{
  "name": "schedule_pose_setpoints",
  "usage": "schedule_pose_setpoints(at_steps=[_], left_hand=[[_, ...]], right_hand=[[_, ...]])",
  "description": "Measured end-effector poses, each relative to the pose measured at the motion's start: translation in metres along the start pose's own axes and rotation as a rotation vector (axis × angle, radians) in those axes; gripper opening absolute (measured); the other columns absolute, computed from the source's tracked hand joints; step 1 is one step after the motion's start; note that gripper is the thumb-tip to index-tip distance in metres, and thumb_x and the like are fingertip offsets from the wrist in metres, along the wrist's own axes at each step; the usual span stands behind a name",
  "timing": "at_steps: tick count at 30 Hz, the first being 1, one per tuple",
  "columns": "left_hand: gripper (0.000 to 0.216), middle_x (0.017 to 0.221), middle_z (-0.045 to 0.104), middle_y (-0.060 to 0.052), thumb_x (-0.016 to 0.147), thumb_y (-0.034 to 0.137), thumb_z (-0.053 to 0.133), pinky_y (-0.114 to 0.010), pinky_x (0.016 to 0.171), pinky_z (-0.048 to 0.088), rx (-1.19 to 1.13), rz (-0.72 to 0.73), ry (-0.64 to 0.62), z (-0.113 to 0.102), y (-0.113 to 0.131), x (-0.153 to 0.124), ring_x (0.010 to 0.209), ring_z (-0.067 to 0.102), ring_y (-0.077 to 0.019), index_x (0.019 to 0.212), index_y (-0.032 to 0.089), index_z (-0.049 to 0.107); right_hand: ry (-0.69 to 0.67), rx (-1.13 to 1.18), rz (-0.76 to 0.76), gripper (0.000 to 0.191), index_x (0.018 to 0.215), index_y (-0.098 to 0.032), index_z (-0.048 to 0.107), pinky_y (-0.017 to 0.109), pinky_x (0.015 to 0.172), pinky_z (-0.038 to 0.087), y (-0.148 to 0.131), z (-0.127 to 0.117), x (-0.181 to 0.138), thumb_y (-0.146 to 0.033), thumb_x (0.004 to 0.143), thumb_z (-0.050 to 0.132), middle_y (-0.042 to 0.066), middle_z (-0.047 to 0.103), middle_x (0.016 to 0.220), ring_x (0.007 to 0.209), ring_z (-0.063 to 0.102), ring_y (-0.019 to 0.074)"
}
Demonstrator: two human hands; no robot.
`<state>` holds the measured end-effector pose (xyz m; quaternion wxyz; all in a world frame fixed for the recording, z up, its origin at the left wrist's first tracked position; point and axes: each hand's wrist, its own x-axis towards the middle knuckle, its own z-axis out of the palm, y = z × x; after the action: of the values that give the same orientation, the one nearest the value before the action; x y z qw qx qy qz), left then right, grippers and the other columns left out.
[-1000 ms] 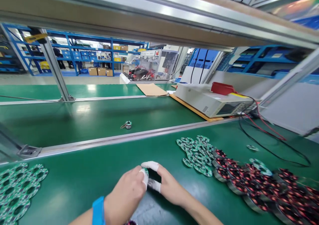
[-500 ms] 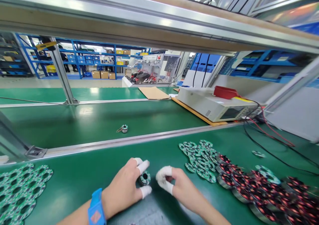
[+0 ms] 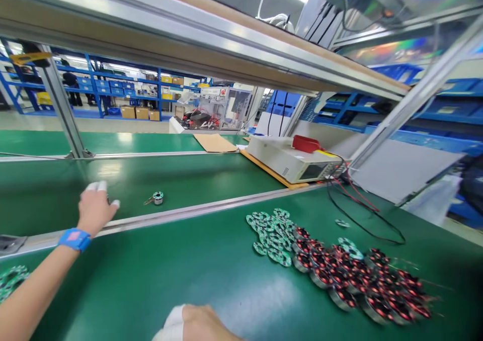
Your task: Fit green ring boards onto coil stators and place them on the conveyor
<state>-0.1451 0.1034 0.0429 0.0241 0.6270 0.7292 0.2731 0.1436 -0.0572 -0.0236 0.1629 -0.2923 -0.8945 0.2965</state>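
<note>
The left hand [image 3: 94, 207] reaches across the rail [image 3: 211, 207] to the belt [image 3: 211, 172], grip half curled, its contents hidden, near a lone stator [image 3: 158, 197], while the right hand [image 3: 196, 325], grip unseen, rests on the bench [image 3: 151, 275] with coils [image 3: 358, 285] heaped within reach.

L hand [image 3: 96, 206], white finger cots, blue wristband [image 3: 74, 239], stretched out over the conveyor belt [image 3: 211, 172], just past the alu rail [image 3: 196, 211]; grip unclear. Small wound part [image 3: 157, 197] lies on the belt near it, not touching. R hand [image 3: 196, 326] low on the bench, only partly in frame. Green ring boards [image 3: 269, 233] & red-wound stators [image 3: 350, 280] piled at right, tester box [image 3: 290, 162] behind.
</note>
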Motion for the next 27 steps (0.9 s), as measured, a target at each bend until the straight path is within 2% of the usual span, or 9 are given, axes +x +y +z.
schedule_pose_setpoints(at_steps=[2, 5, 7, 12, 15, 18, 20, 23, 27], left_hand=[[0.051, 0.117, 0.053, -0.014, 0.066, 0.015, 0.052, -0.037, 0.095, 0.037, -0.147, 0.164, -0.249, 0.012, 0.028, -0.029, 0.114, 0.045, -0.0292, 0.116, 0.008, 0.05], [0.067, 0.117, 0.058, -0.007, 0.057, 0.006, 0.051, -0.029, 0.087, 0.045, -0.503, 0.421, -0.848, 0.029, 0.072, -0.078, 0.098, 0.056, -0.0197, 0.123, 0.016, 0.049], [0.072, 0.114, 0.06, -0.004, 0.056, 0.006, 0.055, -0.029, 0.087, 0.045, -0.625, 0.489, -0.979, 0.036, 0.091, -0.106, 0.095, 0.057, -0.0188, 0.127, 0.018, 0.048], [0.065, 0.095, 0.063, -0.002, 0.066, 0.011, 0.057, -0.029, 0.079, 0.046, -0.693, 0.459, -0.881, 0.047, 0.104, -0.134, 0.084, 0.058, -0.0181, 0.13, 0.018, 0.044], [0.057, 0.095, 0.061, -0.002, 0.068, 0.01, 0.057, -0.027, 0.078, 0.044, -0.683, 0.525, -0.807, 0.047, 0.104, -0.135, 0.085, 0.056, -0.0173, 0.123, 0.02, 0.049], [0.04, 0.094, 0.058, -0.001, 0.069, 0.008, 0.056, -0.025, 0.077, 0.042, -0.646, 0.608, -0.789, 0.045, 0.105, -0.134, 0.085, 0.053, -0.0161, 0.106, 0.021, 0.057], [0.028, 0.088, 0.057, 0.0, 0.07, 0.007, 0.054, -0.024, 0.074, 0.041, -0.617, 0.636, -0.777, 0.043, 0.105, -0.134, 0.082, 0.052, -0.0154, 0.094, 0.02, 0.06], [0.026, 0.085, 0.056, 0.0, 0.069, 0.005, 0.052, -0.024, 0.072, 0.039, -0.576, 0.618, -0.756, 0.043, 0.106, -0.136, 0.08, 0.051, -0.0149, 0.088, 0.02, 0.06], [0.029, 0.085, 0.056, -0.001, 0.067, 0.004, 0.049, -0.024, 0.071, 0.039, -0.54, 0.556, -0.731, 0.044, 0.106, -0.14, 0.079, 0.051, -0.0153, 0.088, 0.02, 0.06]], right_hand=[[0.05, -0.014, 0.048, 0.02, 0.095, -0.03, 0.063, 0.018, 0.062, 0.041, -0.003, -0.017, -0.002, -0.027, 0.076, 0.059, -0.004, 0.064, 0.081, 0.075, 0.058, 0.0127], [0.161, -0.032, 0.212, 0.032, 0.1, -0.025, 0.061, 0.023, 0.068, 0.043, 0.003, -0.047, -0.006, -0.014, 0.07, 0.059, 0.0, 0.062, 0.087, 0.075, 0.055, 0.0154], [0.217, -0.006, 0.276, 0.043, 0.106, -0.024, 0.059, 0.027, 0.072, 0.045, 0.012, -0.059, -0.008, -0.008, 0.066, 0.058, 0.002, 0.061, 0.093, 0.078, 0.055, 0.0165], [0.384, -0.007, 0.338, 0.052, 0.114, -0.023, 0.053, 0.032, 0.076, 0.047, 0.017, -0.051, -0.01, -0.004, 0.065, 0.054, 0.005, 0.059, 0.098, 0.084, 0.056, 0.0188], [0.434, -0.125, 0.25, 0.055, 0.12, -0.023, 0.05, 0.034, 0.079, 0.048, 0.008, -0.045, -0.009, -0.008, 0.067, 0.058, 0.008, 0.056, 0.111, 0.094, 0.054, 0.0217], [0.466, -0.31, 0.097, 0.027, 0.102, -0.022, 0.062, 0.031, 0.069, 0.047, 0.002, -0.046, -0.008, -0.012, 0.078, 0.053, 0.007, 0.063, 0.091, 0.082, 0.054, 0.0205], [0.493, -0.454, 0.037, 0.024, 0.083, -0.02, 0.065, 0.029, 0.058, 0.043, 0.0, -0.046, -0.009, -0.011, 0.085, 0.042, 0.007, 0.062, 0.074, 0.069, 0.052, 0.0188], [0.338, -0.608, -0.108, 0.033, 0.074, -0.018, 0.062, 0.029, 0.052, 0.039, -0.005, -0.042, -0.012, -0.012, 0.089, 0.034, 0.006, 0.06, 0.065, 0.062, 0.051, 0.0182], [0.115, -0.58, -0.219, 0.023, 0.084, -0.018, 0.063, 0.028, 0.052, 0.041, -0.007, -0.038, -0.018, -0.02, 0.088, 0.04, 0.005, 0.063, 0.067, 0.066, 0.056, 0.019]])
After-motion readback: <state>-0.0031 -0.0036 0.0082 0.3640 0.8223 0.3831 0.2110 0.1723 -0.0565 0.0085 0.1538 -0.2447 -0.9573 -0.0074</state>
